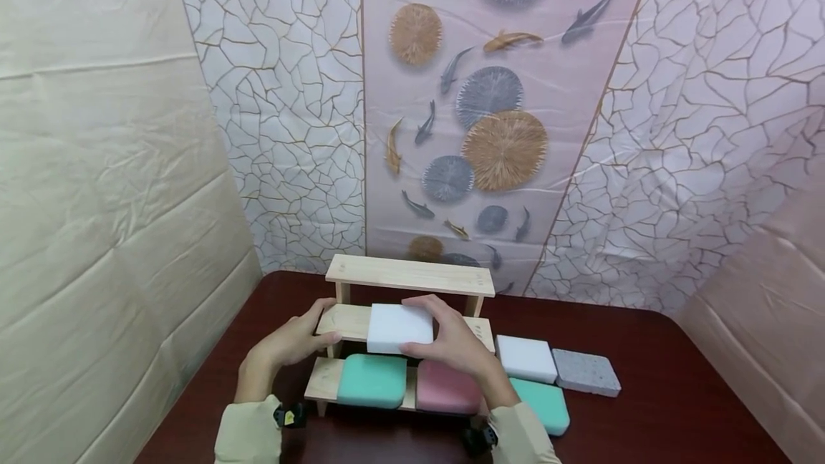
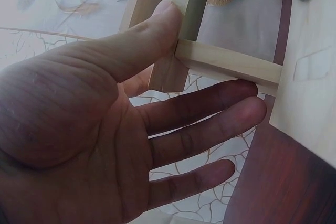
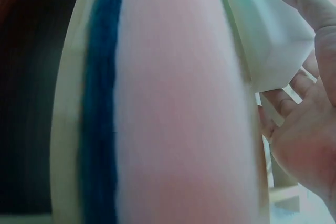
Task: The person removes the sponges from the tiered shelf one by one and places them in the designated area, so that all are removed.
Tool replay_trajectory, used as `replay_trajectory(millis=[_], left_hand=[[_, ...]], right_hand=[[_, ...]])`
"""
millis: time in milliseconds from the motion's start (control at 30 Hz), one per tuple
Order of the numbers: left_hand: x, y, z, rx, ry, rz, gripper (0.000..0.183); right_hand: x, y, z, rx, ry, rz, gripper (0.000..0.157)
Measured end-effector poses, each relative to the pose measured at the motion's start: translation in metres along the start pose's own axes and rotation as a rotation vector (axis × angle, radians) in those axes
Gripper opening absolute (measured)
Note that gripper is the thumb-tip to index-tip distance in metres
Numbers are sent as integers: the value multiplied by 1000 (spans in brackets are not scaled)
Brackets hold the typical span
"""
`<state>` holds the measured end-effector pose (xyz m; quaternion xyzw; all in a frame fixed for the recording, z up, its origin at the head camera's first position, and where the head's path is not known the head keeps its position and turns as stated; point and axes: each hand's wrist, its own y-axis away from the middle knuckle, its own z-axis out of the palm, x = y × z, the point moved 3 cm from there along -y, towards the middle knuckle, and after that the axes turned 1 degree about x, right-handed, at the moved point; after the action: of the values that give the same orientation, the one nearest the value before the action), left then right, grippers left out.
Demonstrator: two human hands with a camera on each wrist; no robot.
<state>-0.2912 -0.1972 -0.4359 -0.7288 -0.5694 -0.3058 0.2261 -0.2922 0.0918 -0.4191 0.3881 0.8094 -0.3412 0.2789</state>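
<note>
A three-tier wooden rack stands on the table. My left hand is at the left end of its middle shelf. In the left wrist view the thumb and index finger pinch the shelf end, while the other fingers stretch out below. With my right hand I hold a white sponge block over the middle shelf, thumb at its front and fingers behind. A green sponge and a pink sponge sit on the bottom shelf; the pink one has a dark blue scouring layer.
Right of the rack lie another white block, a speckled grey block and a second green sponge, partly behind my right forearm. The dark red table meets patterned cloth walls at the back.
</note>
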Motion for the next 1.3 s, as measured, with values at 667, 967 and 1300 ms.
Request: replay_trajectory(millis=[667, 967, 1300], left_hand=[[3, 0, 1, -28, 4, 20, 73], [3, -1, 1, -47, 32, 19, 74], [4, -1, 1, -64, 41, 28, 74]], right_hand=[[17, 44, -46, 67, 37, 69, 65], [30, 61, -57, 70, 8, 107, 63], [33, 75, -73, 94, 65, 104, 65]])
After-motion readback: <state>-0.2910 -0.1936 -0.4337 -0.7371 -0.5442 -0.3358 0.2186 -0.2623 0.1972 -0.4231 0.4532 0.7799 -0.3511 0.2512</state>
